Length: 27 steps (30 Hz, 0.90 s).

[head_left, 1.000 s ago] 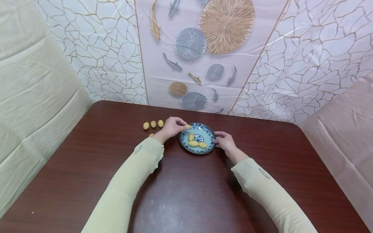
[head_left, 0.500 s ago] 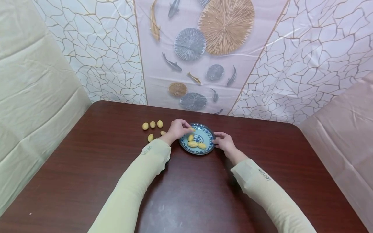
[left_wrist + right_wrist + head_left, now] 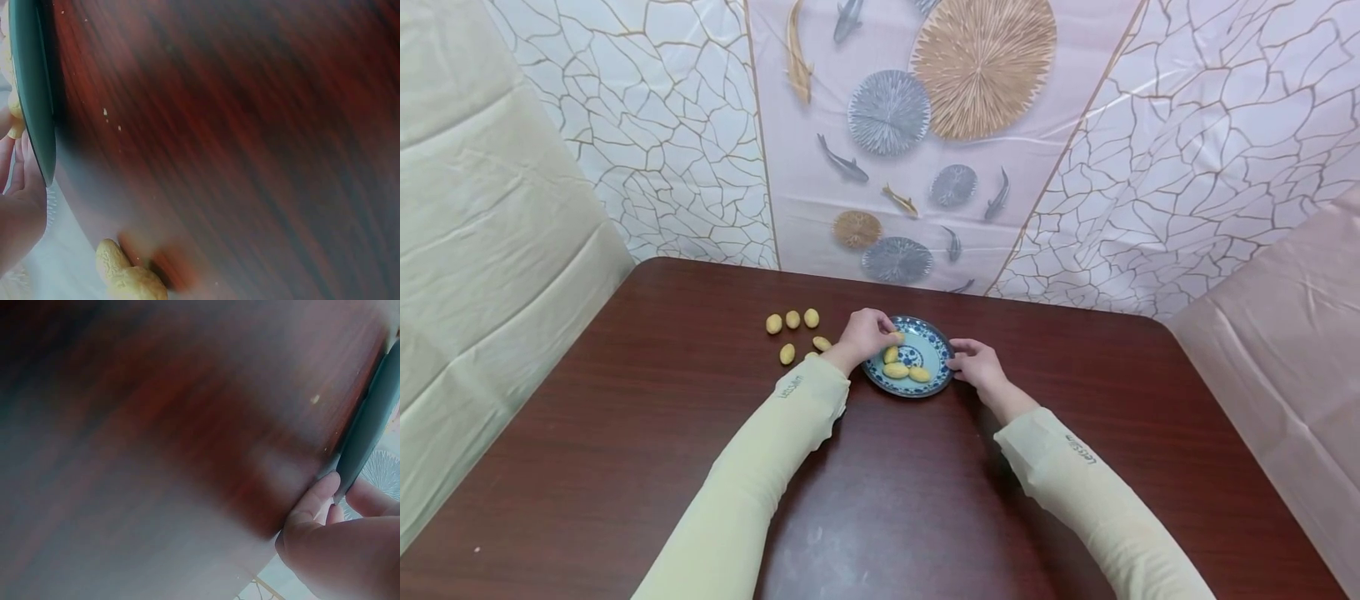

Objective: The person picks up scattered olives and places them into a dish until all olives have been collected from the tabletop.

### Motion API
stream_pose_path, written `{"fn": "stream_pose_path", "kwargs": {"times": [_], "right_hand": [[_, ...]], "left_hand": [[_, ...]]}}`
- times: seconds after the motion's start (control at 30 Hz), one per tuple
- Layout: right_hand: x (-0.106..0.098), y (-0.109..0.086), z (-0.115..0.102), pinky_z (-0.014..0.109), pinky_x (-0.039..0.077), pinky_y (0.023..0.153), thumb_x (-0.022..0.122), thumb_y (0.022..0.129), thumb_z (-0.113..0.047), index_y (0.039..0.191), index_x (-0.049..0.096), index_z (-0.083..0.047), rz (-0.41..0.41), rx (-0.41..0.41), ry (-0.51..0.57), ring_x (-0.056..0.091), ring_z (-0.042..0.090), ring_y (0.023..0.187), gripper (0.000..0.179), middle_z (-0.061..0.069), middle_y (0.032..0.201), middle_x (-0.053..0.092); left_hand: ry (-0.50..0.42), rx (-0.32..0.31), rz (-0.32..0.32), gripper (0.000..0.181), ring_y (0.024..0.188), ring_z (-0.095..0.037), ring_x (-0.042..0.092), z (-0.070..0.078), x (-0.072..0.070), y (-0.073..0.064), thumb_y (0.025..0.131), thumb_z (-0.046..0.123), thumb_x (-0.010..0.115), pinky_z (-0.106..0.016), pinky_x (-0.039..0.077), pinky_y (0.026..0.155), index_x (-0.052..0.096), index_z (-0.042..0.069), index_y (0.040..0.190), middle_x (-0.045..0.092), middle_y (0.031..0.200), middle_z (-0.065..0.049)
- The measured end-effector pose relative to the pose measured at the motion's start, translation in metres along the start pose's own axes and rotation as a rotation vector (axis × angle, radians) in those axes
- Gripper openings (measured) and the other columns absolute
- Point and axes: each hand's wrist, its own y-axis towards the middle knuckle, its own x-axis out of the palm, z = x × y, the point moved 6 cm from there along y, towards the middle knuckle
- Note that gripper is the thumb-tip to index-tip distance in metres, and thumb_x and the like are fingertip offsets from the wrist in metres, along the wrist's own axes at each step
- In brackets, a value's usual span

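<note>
as left fingers [image 3: 883,322] shift inward pinching yellow piece [image 3: 897,337] | right fingers [image 3: 369,499] pinch plate [image 3: 931,348]

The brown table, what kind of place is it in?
Perhaps a small curtained-off work booth: creased pale sheets hang at both sides, and a fish-patterned backdrop hangs close behind the table.

The plate [image 3: 931,353] is set on the table [image 3: 865,467], before the backdrop [image 3: 955,242]. 3 pieces [image 3: 896,371] are carried on it; 1 more piece [image 3: 897,337] is held over its rear left by the left hand [image 3: 867,331]. Leftward, 3 [image 3: 793,320] are aligned behind 3 others [image 3: 786,354]. The right rim is held by the right hand [image 3: 978,364].
</note>
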Motion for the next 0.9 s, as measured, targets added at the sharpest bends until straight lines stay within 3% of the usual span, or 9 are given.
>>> {"fn": "stream_pose_path", "kwargs": {"times": [0.43,0.9], "right_hand": [[0.000,0.000,0.002,0.033,0.047,0.092,0.052,0.094,-0.006,0.137,0.045,-0.008,-0.004,0.012,0.008,0.052,0.021,0.105,0.043,0.018,0.131,0.051],[-0.001,-0.001,0.000,0.033,0.047,0.093,0.051,0.094,-0.006,0.137,0.045,-0.008,-0.004,0.016,0.001,0.052,0.021,0.103,0.043,0.018,0.130,0.050]], "left_hand": [[0.087,0.057,-0.020,0.014,0.093,-0.019,0.061,0.003,0.001,0.001,0.088,0.015,0.064,-0.028,0.048,0.082,0.071,0.005,0.094,0.070,0.096,-0.008],[-0.147,0.019,0.085,0.023,0.092,-0.023,0.063,-0.012,-0.032,0.004,0.089,0.022,0.063,-0.028,0.051,0.077,0.066,0.007,0.106,0.069,0.103,-0.012]]}}
